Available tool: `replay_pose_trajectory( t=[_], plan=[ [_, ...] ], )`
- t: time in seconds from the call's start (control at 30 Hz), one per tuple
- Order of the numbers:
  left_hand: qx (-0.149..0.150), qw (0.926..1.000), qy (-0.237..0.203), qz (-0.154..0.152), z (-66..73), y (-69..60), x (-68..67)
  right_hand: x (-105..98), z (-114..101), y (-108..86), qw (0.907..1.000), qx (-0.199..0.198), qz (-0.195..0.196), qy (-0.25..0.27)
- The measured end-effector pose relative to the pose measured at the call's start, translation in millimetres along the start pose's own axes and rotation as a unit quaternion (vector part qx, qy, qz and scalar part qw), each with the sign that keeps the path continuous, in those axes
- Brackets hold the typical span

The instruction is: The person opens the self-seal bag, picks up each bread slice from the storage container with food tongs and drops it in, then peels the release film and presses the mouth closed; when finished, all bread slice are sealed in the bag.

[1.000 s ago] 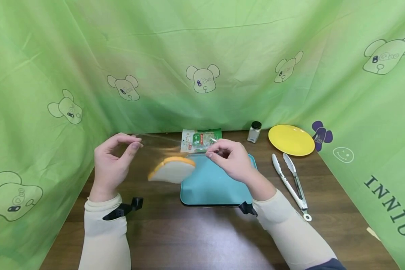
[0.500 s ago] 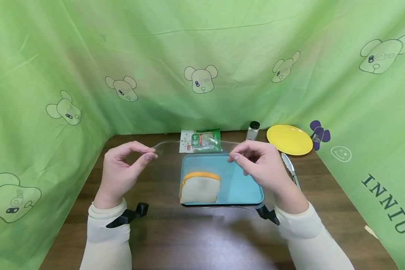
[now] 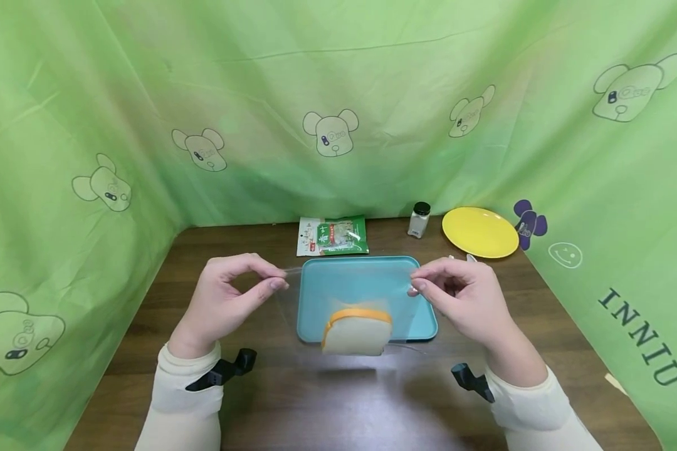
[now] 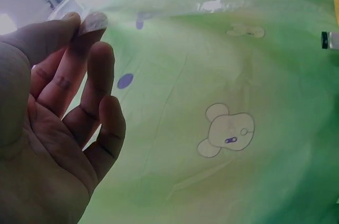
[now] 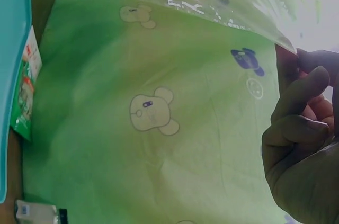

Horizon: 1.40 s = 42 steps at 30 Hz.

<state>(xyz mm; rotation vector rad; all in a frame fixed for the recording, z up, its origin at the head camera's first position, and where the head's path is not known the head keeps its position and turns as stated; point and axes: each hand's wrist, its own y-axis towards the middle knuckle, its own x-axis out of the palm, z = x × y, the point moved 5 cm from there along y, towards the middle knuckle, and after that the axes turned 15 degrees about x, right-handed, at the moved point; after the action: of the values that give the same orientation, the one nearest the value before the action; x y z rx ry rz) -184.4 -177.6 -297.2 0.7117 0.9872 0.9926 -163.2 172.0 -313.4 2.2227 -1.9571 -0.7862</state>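
A clear plastic bag (image 3: 304, 319) is stretched between my two hands above the table. Inside it, low down, hangs a white bread slice (image 3: 357, 335) with an orange crust, seen over the near edge of a blue tray (image 3: 430, 327). My left hand (image 3: 222, 304) pinches one upper corner of the bag between thumb and index finger. The opposite corner is pinched by my right hand (image 3: 465, 300), its other fingers curled. In the right wrist view, the bag's shiny edge (image 5: 212, 15) runs up to those fingertips.
Behind the tray lies a green and white packet (image 3: 333, 236). A black-capped jar (image 3: 419, 220) and a yellow plate (image 3: 479, 233) stand at the back right. Tongs (image 3: 471, 257) are mostly hidden behind the right hand. Green curtain (image 3: 248, 175) surrounds the table.
Both hands have moved right and nearer to me, farther apart than a second ago. The bagged bread slice has swung from left of the tray to over its near edge.
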Motion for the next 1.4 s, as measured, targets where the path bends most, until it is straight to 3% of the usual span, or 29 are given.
replay_pose_trajectory(
  t=[0.17,0.3,0.47,0.8,1.4],
  plan=[
    [-0.019,0.998,-0.02,-0.058,-6.4,-5.3,9.9,-0.6,10.5,-9.6,0.9997,0.015,-0.02,0.006],
    [-0.068,0.9929,-0.029,-0.094,-16.2,-10.5,14.7,2.2,22.8,-12.0,0.9985,0.022,-0.048,-0.008],
    [-0.125,0.985,-0.019,-0.117,-30.5,-17.1,18.7,8.6,36.9,-12.1,0.9961,0.033,-0.071,-0.041],
    [-0.132,0.9848,-0.016,-0.112,-37.7,-17.9,16.3,9.2,38.2,6.6,0.9959,0.037,-0.045,-0.069],
    [-0.148,0.9857,-0.014,-0.079,-51.1,-20.1,8.2,2.7,36.0,37.6,0.9934,0.035,-0.07,-0.084]
  ],
)
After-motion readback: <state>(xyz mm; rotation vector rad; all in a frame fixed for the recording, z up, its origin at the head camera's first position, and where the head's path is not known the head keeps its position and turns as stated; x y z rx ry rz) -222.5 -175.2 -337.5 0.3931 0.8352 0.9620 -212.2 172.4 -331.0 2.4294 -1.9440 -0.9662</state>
